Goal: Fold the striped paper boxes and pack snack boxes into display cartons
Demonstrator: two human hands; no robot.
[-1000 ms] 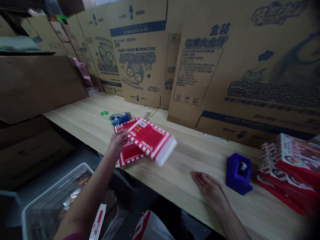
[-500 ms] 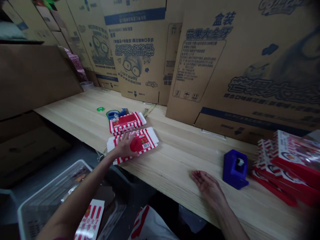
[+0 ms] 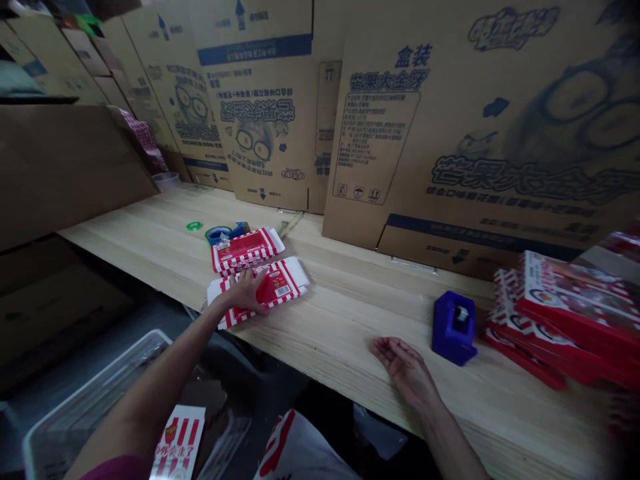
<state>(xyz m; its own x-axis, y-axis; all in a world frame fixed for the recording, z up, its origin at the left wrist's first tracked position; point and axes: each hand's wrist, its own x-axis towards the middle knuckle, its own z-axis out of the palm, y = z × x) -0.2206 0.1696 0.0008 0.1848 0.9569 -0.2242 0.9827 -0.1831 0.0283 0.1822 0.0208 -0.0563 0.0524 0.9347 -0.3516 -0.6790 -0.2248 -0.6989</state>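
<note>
My left hand [image 3: 245, 292] lies across a flattened red-and-white striped snack carton [image 3: 283, 285] at the table's front edge. Its fingers and thumb span the carton, gripping it from above. Just behind lies a second striped carton or small stack of them [image 3: 247, 248]. To the right, my right hand [image 3: 406, 370] rests at the table, palm partly turned up, fingers loosely curled and holding nothing. A blue tape dispenser [image 3: 453, 328] stands just beyond it. The underside of the left hand's carton is hidden.
Filled red-and-white boxes [image 3: 565, 313] are piled at the right. Large cardboard boxes [image 3: 380, 140] line the back. A blue tape cutter [image 3: 227, 233] and a green tape ring [image 3: 194, 226] lie left. Below stands a white basket [image 3: 95, 387], with a striped carton [image 3: 179, 441] nearby.
The view has shifted slightly, moving the boxes and tape dispenser leftward in the picture. Both hands keep nearly the same place and pose; the carton stays put on the table.
</note>
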